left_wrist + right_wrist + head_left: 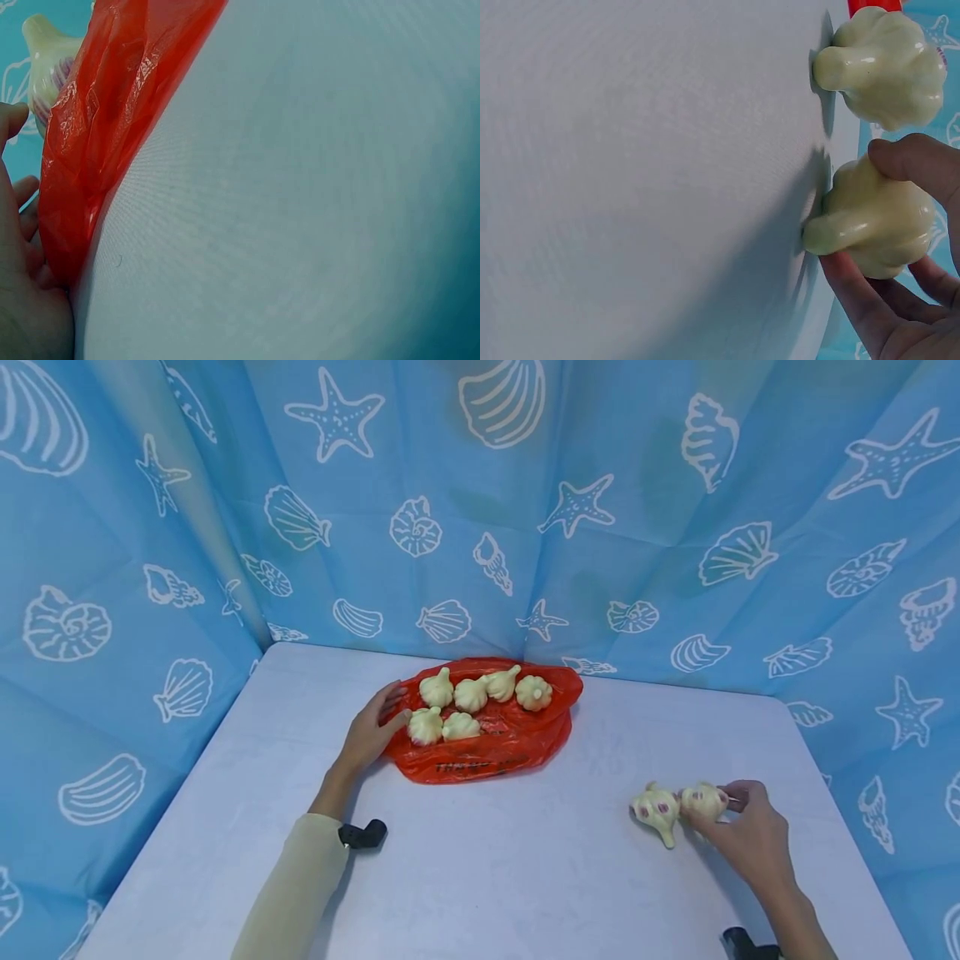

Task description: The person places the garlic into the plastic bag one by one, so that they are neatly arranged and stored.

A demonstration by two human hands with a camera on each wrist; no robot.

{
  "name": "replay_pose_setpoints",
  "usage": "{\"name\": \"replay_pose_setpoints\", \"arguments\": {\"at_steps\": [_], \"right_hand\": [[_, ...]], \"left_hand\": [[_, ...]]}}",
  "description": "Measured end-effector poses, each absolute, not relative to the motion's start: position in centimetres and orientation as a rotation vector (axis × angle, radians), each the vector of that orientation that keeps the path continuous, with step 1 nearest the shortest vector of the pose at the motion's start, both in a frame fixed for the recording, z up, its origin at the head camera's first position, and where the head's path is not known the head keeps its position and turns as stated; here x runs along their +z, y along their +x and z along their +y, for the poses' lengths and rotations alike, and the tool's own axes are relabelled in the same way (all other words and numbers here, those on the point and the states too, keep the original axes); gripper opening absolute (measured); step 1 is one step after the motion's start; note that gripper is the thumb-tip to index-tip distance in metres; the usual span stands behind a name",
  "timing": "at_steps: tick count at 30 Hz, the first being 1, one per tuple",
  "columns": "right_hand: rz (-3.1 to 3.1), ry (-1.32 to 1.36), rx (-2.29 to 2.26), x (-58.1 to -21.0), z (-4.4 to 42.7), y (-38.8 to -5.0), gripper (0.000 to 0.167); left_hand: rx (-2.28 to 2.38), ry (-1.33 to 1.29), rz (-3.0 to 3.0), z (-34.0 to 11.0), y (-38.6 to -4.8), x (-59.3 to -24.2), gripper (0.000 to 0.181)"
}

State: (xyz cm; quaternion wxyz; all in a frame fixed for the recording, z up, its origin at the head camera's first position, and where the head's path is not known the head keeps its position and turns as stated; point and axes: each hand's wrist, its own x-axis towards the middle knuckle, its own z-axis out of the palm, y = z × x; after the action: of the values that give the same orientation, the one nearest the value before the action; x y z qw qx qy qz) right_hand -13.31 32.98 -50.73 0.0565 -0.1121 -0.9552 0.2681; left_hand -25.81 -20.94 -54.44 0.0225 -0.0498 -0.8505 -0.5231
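Observation:
My right hand (753,839) holds a pale garlic bulb (705,802) between thumb and fingers, low at the table's right side. Its stem and the curled fingers around it show in the right wrist view, where the held garlic bulb (881,217) is close to the table surface. A second garlic bulb (656,810) with purple patches lies just left of it. At the left edge of a red plastic bag (487,758), my left hand (369,731) rests with thumb and fingers spread apart, touching the bag. Several garlic bulbs (471,695) sit on the opened bag.
A white cloth covers the table (510,860). Behind and at both sides hangs a blue curtain (480,568) printed with shells and starfish. A black wrist camera (363,835) is strapped to the left wrist.

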Motion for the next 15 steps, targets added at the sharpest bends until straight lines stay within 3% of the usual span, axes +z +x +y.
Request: {"name": "replay_pose_setpoints", "arguments": {"at_steps": [15], "right_hand": [[-2.886,-0.236,0.779,-50.81,33.10,-13.70,0.071]], "left_hand": [[-1.628,-0.180,-2.624,-21.00,-25.82,-54.48,0.068]]}}
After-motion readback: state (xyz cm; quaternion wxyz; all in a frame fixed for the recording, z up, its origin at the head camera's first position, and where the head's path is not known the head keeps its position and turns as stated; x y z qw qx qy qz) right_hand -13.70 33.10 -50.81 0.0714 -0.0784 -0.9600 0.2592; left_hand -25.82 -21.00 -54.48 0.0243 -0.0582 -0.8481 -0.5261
